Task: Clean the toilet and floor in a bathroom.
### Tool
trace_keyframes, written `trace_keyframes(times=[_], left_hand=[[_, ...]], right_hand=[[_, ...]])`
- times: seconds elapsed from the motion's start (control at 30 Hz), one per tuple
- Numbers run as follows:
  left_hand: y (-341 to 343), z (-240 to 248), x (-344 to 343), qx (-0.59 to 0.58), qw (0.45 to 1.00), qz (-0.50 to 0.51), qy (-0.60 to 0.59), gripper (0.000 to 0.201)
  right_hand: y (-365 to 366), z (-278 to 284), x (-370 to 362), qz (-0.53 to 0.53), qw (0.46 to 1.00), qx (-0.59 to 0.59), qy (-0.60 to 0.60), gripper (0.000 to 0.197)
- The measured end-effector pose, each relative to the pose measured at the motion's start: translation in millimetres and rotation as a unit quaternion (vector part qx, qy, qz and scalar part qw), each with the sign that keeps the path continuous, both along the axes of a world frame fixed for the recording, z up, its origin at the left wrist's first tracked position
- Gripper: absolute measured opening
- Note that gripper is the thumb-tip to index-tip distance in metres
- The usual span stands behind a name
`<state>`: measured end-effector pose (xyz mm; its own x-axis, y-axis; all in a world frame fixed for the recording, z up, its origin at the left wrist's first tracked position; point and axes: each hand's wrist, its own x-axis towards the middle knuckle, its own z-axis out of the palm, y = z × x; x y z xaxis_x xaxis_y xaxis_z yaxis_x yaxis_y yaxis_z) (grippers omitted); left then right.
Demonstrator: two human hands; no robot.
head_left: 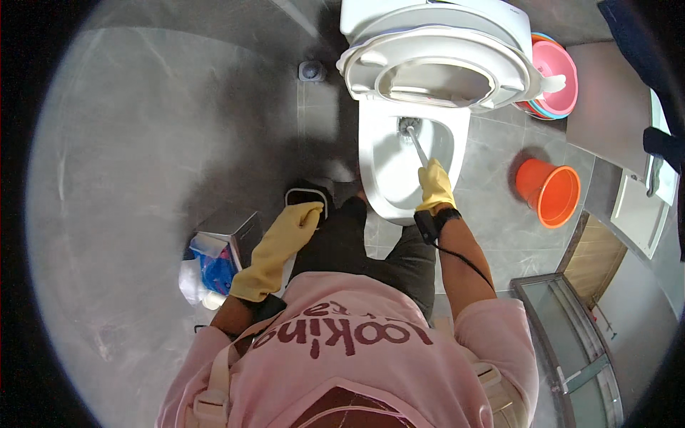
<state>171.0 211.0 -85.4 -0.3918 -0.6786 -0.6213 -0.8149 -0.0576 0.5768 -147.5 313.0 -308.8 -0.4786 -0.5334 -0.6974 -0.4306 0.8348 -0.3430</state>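
Both hands wear yellow rubber gloves. Our right hand [435,185] is clenched round the handle of a toilet brush [414,139], whose bristled head sits down at the bottom of the white toilet bowl [378,171], near the drain. Our left hand [289,228] grips nothing; it lies loosely flat on our left knee, apart from the bowl.

To scrub well here, we judge it best to keep the brush head low inside the bowl, press the bristles against the porcelain and work round under the rim in steady circles, keeping the wrist firm so nothing splashes out. The seat and lid [435,71] stand raised, which leaves the rim free to reach.

Further out, a small bin [228,232] stands on the grey floor to our left, with a blue packet and white wrappers [210,267] beside it; their print is too small to tell. To the right sit an orange bucket [549,191] and stacked pink basins [560,78].
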Motion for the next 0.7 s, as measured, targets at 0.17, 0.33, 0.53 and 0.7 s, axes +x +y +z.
trace_keyframes(times=[0.17, 0.33, 0.53, 0.7], left_hand=[[25.1, -28.4, 23.5, 0.038, 0.997, 0.071, 0.004, 0.030], [74.3, -23.6, 27.4, 0.021, 0.991, 0.128, 0.027, 0.028], [140.9, -13.4, 7.2, -0.022, 0.987, 0.153, 0.044, 0.031], [203.0, -0.9, 8.7, -0.040, 0.980, 0.194, 0.027, 0.029]], right_hand=[[21.8, -41.9, -1.1, 0.060, 0.998, -0.026, 0.006, 0.026], [32.0, 57.4, -6.7, -0.012, 0.991, -0.003, -0.132, 0.038], [118.8, 79.6, -53.1, 0.178, 0.983, -0.002, 0.037, 0.041], [116.5, 85.8, -56.3, 0.275, 0.961, 0.017, 0.035, 0.041]])
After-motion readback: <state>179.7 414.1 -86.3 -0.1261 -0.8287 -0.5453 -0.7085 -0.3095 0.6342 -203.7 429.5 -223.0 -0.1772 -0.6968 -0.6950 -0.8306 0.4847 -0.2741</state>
